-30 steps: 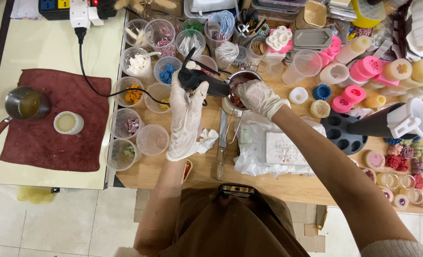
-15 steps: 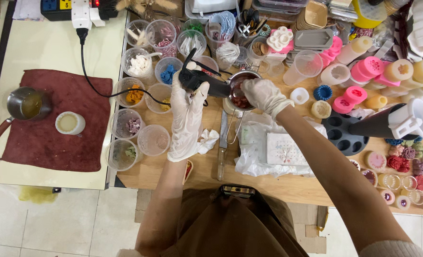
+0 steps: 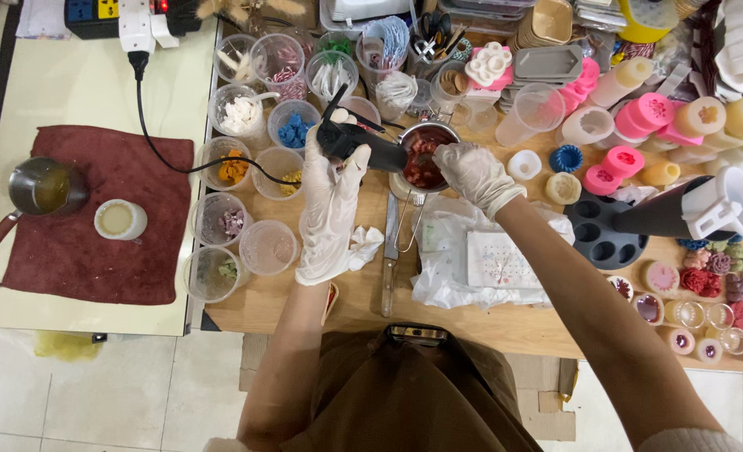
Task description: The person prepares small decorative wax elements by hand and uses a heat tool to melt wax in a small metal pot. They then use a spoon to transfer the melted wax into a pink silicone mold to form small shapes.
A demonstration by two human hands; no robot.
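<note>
Right hand (image 3: 472, 172) slid slightly right off the metal cup (image 3: 422, 156) rim, gloved fingers loosely curled, touching its right edge. Left hand (image 3: 330, 197) grips black heat gun (image 3: 356, 144), nozzle at cup's left rim. Knife (image 3: 388, 251) lies just below cup.

Shiny metal cup (image 3: 426, 156), matt black plastic heat gun (image 3: 356, 144), thin white rubbery gloves (image 3: 328, 213).

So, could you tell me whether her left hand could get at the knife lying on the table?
Probably not freely: the left hand grips the black heat tool, though the knife lies uncovered beside it.
</note>
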